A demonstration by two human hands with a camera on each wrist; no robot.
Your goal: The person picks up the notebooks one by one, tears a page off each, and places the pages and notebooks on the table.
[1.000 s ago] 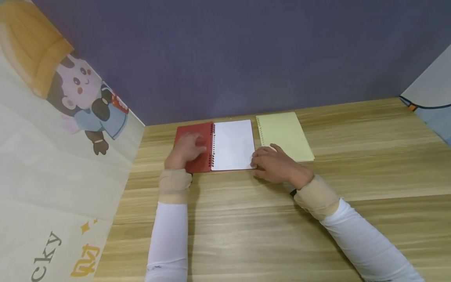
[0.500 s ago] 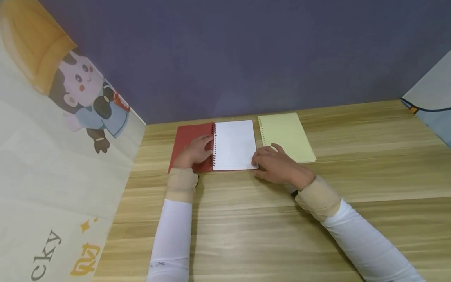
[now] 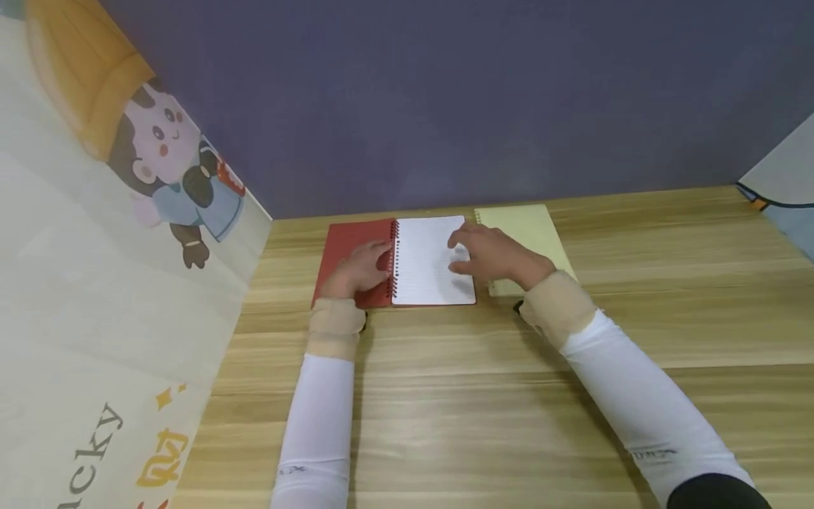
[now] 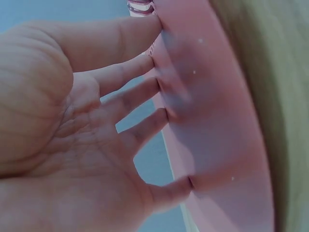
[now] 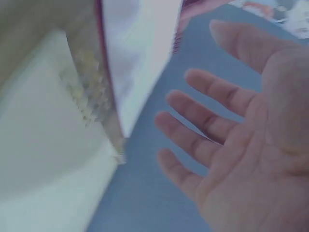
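Observation:
A spiral notebook lies open on the table, its red cover (image 3: 343,244) on the left and its white lined page (image 3: 426,261) on the right. My left hand (image 3: 362,268) presses its fingertips on the red cover beside the coil; in the left wrist view the fingers (image 4: 140,89) are spread with the tips on the cover (image 4: 217,121). My right hand (image 3: 492,254) hovers above the white page's right edge, fingers apart and holding nothing, as the right wrist view also shows. A pale yellow spiral notebook (image 3: 528,223) lies to the right, partly covered by this hand.
The wood-grain table (image 3: 432,396) meets a dark blue wall (image 3: 445,106) just behind the notebooks. On the left stands a white panel (image 3: 83,283) with a cartoon figure. A light panel (image 3: 782,162) borders the table at the far right.
My left hand has shifted right across the red cover and settled beside the coil. My right hand has lifted from the white page's lower right corner and moved up and away from me.

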